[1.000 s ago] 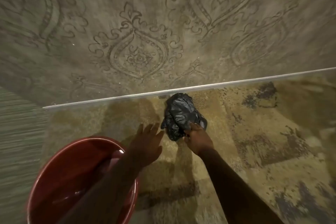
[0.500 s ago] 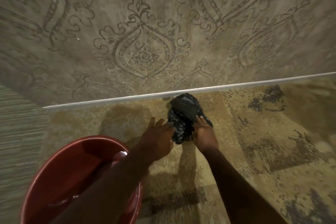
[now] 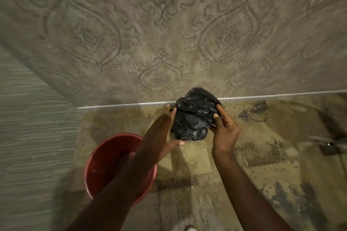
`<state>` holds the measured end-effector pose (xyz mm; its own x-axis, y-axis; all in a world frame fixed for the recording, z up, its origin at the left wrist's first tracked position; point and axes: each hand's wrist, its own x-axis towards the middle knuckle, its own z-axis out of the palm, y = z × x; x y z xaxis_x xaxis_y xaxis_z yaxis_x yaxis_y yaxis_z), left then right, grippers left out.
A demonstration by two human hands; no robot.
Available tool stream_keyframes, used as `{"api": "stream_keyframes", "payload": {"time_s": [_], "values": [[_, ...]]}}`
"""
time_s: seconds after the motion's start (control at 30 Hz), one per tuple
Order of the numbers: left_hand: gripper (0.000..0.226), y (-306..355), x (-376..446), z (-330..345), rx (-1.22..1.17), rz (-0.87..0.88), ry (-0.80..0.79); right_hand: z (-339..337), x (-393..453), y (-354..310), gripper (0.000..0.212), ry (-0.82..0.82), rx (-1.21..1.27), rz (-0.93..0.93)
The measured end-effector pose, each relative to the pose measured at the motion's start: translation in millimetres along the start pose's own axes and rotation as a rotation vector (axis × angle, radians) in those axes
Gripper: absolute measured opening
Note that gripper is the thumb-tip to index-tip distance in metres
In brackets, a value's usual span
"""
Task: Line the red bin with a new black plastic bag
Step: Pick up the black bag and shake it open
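Observation:
A crumpled black plastic bag [image 3: 193, 116] is held up in front of the wall's base, bunched into a ball. My right hand [image 3: 224, 129] grips its right side with thumb and fingers. My left hand [image 3: 161, 133] cups its left side, fingers spread against the plastic. The red bin [image 3: 105, 163] stands on the floor at lower left, partly hidden under my left forearm; its inside looks bare and glossy.
A patterned grey wall [image 3: 169, 33] fills the upper view, ending in a pale skirting strip [image 3: 120, 105]. A worn yellowish carpet [image 3: 262, 165] with dark patches covers the floor. A striped wall [image 3: 28, 137] rises at left. A blurred metal object [image 3: 330, 144] lies far right.
The bag has been lifted off the carpet. My left hand has moved in from open air and now touches the bag's left side. The view has pulled back and shifted.

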<state>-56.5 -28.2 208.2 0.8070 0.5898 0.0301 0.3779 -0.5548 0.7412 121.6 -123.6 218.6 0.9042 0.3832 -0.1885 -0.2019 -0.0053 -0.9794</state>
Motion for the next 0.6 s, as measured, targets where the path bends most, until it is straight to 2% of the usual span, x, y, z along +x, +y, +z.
{"api": "stream_keyframes", "payload": {"time_s": [0.07,0.13,0.2,0.27,0.4,0.5,0.6], "values": [[0.116,21,0,-21,0.020,0.018,0.084,5,-21,-25,0.027,-0.030,0.084,0.065],[0.111,37,0,-42,-0.042,-0.020,0.110,7,-41,-42,0.018,-0.084,0.060,0.075],[0.088,44,-2,-62,-0.099,-0.065,0.127,8,-61,-50,0.015,-0.133,-0.034,0.048],[0.060,46,-6,-72,-0.050,-0.060,0.193,6,-76,-52,0.019,-0.177,-0.115,0.023],[0.035,39,-29,-90,-0.073,-0.163,0.209,-3,-99,-55,0.039,-0.294,-0.213,-0.008],[0.033,18,-47,-109,-0.224,-0.252,0.272,-11,-94,-60,0.042,-0.212,-0.258,0.074],[0.035,-7,-60,-132,-0.360,-0.406,0.432,-19,-72,-61,0.038,-0.024,-0.255,0.297]]}}
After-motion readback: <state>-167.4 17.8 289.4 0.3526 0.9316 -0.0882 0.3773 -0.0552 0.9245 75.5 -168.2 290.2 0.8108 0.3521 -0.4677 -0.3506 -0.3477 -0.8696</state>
